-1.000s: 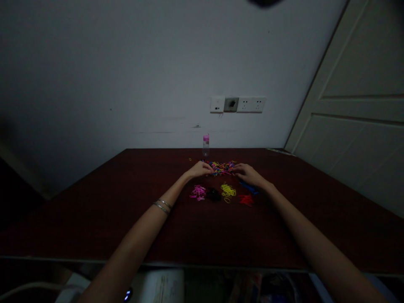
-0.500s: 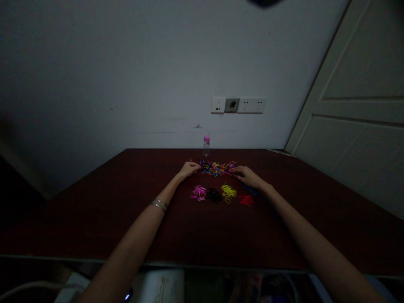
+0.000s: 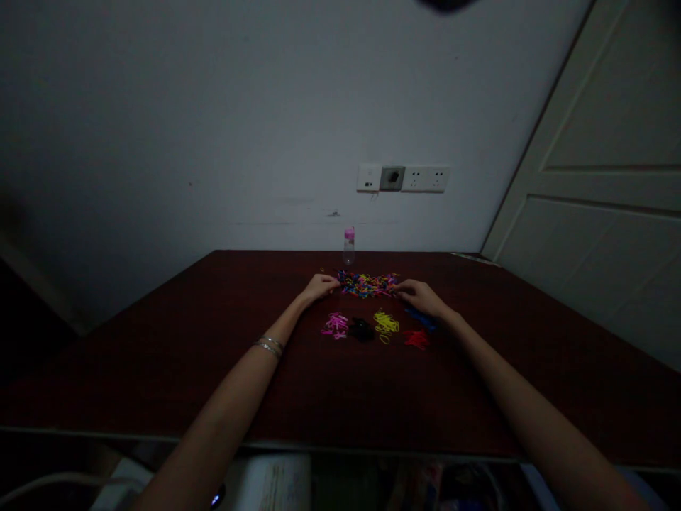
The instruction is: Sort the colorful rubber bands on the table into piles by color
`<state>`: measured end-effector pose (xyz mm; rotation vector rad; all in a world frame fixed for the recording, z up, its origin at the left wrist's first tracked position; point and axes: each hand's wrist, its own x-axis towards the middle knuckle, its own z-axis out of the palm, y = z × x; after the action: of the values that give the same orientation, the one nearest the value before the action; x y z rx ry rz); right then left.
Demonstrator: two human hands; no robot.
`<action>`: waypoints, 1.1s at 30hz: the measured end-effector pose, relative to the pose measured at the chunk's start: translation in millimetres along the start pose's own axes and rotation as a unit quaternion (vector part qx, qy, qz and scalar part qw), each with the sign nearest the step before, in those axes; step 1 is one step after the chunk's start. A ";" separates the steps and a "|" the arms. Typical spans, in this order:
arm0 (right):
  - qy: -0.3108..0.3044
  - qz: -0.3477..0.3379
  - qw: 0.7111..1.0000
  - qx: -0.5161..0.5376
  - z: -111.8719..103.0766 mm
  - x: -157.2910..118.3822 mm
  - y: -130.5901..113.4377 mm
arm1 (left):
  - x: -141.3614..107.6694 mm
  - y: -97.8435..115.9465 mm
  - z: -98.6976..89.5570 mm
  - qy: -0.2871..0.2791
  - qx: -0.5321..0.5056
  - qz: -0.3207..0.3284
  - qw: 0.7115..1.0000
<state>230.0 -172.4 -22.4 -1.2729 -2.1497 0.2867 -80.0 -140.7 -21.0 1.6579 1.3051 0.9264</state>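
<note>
A mixed pile of small coloured rubber bands [image 3: 367, 284] lies on the dark red-brown table. At its left edge is my left hand [image 3: 320, 286], with fingers pressed together; whatever they pinch is too small to make out. My right hand [image 3: 418, 294] reaches the pile's right edge, thumb and fingertips closed together, their contents unclear. Nearer to me lie sorted heaps: pink rubber bands [image 3: 335, 325], black rubber bands [image 3: 362, 329], yellow rubber bands [image 3: 386, 323] and red rubber bands [image 3: 416, 339]. Blue rubber bands [image 3: 423, 318] lie partly under my right hand and wrist.
A clear bottle with a pink top [image 3: 349, 247] stands behind the pile, close to the wall. One loose band [image 3: 322, 270] lies beyond my left hand. Wall sockets [image 3: 425, 179] are above the table, and a pale door [image 3: 601, 206] is at the right.
My right hand has shifted very slightly to the right at the pile's edge. My left hand stays in nearly the same place, and the sorted heaps look unchanged.
</note>
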 end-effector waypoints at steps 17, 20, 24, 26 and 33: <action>-0.114 0.001 0.977 0.180 6.0 4.8 -70.4 | 3.0 -1.9 2.5 0.008 0.008 0.019 1.000; -0.171 -0.034 0.968 0.181 9.1 0.6 -89.5 | -0.4 1.2 3.1 0.010 0.008 0.021 1.000; -0.219 -0.055 0.959 0.169 11.9 -4.4 -105.7 | -3.7 4.3 3.1 0.013 0.010 0.020 1.000; -0.235 -0.061 0.956 0.162 12.7 -5.7 -109.0 | -4.2 5.0 3.0 0.013 0.009 0.020 1.000; -0.213 -0.066 0.964 0.145 10.1 -2.8 -103.2 | 0.4 0.9 3.4 0.014 0.006 0.026 1.000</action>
<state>151.0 -226.5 17.4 -0.9581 -2.4194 0.8516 -76.5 -140.9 -21.5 1.7011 1.2933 0.9776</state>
